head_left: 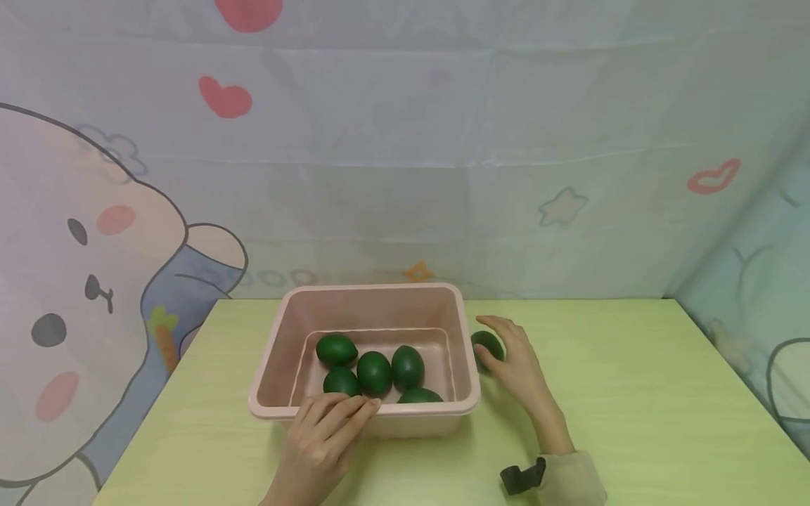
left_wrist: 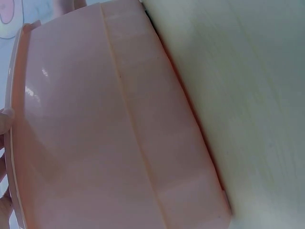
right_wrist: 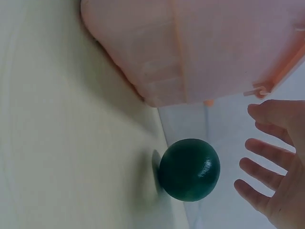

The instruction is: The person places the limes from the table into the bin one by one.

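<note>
A pink plastic bin (head_left: 418,420) holds several dark green, smooth, egg-shaped fruits (head_left: 374,373). My left hand (head_left: 323,439) grips the front rim of the bin, fingers bent over it; in the left wrist view, fingertips (left_wrist: 5,121) show at the rim. Another green fruit (right_wrist: 189,170) stands on the table just right of the bin. My right hand (head_left: 515,362) is around that fruit in the head view, its fingers spread. From the right wrist, a gap shows between these fingers and the fruit, with nothing held.
The light yellow-green table (head_left: 633,393) extends to both sides of the bin. Behind it hangs a pale cloth (head_left: 392,211) printed with hearts and a cartoon bear. A dark strap device (head_left: 523,478) sits on my right wrist near the sleeve (head_left: 569,478).
</note>
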Motion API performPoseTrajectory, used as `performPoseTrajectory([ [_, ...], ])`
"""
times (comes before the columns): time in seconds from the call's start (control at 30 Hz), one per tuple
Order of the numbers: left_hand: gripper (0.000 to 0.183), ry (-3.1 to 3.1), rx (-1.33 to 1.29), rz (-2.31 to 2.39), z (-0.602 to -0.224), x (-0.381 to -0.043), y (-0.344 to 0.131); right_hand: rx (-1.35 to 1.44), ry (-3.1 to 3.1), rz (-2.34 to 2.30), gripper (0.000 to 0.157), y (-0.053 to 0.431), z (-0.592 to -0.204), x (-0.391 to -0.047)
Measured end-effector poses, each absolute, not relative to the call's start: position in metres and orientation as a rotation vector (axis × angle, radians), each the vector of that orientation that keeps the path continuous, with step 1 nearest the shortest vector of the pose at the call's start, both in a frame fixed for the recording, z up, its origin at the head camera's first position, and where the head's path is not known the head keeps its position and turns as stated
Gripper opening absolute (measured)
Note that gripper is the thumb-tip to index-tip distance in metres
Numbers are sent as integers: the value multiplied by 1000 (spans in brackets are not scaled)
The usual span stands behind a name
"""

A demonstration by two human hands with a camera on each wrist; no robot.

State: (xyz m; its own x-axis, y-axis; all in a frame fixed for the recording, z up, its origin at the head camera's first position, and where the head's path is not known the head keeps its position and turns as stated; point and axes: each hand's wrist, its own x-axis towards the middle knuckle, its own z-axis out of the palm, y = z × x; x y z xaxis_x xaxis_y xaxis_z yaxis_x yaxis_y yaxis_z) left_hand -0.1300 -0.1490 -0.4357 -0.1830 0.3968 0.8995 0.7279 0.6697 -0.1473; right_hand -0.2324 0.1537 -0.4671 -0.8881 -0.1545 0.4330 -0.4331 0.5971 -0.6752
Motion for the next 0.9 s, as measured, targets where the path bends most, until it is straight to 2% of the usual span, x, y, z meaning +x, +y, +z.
performPoseTrajectory([
  [0.9, 28, -1788, -898, -375, -433, -130, -149, 439, -2672, 1259, 67, 162, -494, -247],
])
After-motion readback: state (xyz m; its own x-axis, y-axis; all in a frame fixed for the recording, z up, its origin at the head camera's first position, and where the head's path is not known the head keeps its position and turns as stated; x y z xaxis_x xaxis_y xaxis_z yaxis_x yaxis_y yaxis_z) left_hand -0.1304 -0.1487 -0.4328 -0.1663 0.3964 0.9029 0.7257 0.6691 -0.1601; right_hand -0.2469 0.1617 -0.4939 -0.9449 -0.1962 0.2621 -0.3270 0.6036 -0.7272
